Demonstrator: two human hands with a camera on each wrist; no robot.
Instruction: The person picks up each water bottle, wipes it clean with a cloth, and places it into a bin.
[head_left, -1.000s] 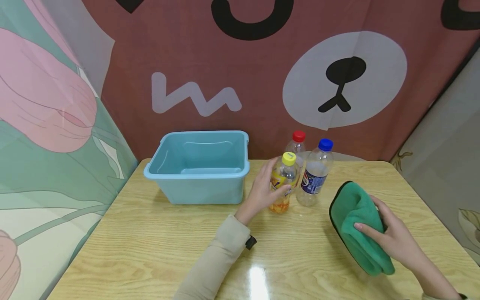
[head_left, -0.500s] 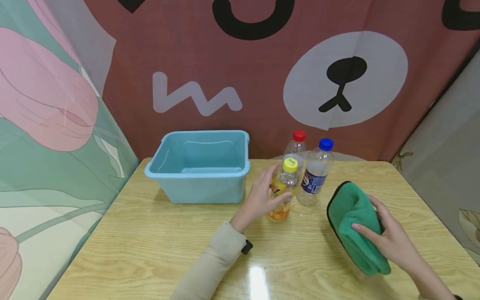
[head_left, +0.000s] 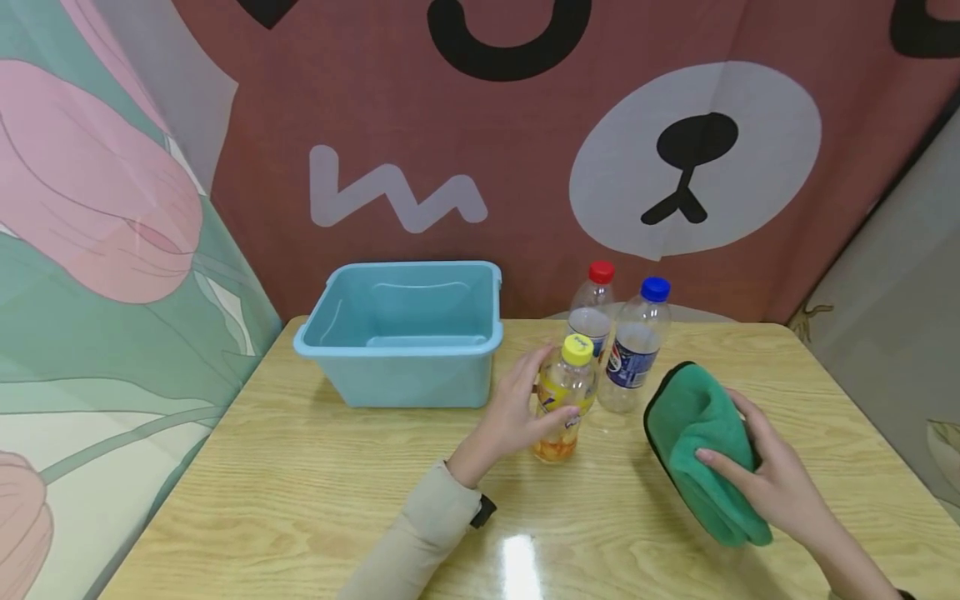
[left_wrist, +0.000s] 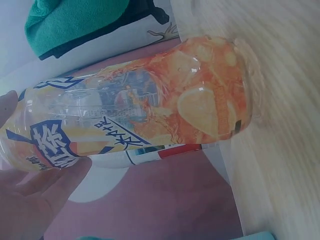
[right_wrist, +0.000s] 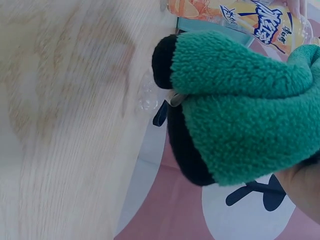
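Observation:
My left hand (head_left: 513,412) grips a clear drink bottle (head_left: 562,400) with a yellow cap and a yellow label, thumb on the near side. In the left wrist view the bottle's (left_wrist: 130,110) base, printed with orange slices, is right at the tabletop. My right hand (head_left: 776,471) holds a folded green towel (head_left: 701,458) with black edging, thumb on its front and other fingers behind. The towel (right_wrist: 250,115) fills much of the right wrist view, and its plush folds hide most of that hand. Between bottle and towel there is a gap.
Behind the held bottle stand a red-capped bottle (head_left: 592,308) and a blue-capped bottle (head_left: 633,350), both clear. A light blue plastic bin (head_left: 408,379) sits at the back left of the wooden table (head_left: 300,500). A printed curtain (head_left: 525,167) hangs behind the table.
My left hand has drawn the yellow-capped bottle nearer to me, away from the other two bottles. The right hand and towel have shifted slightly left.

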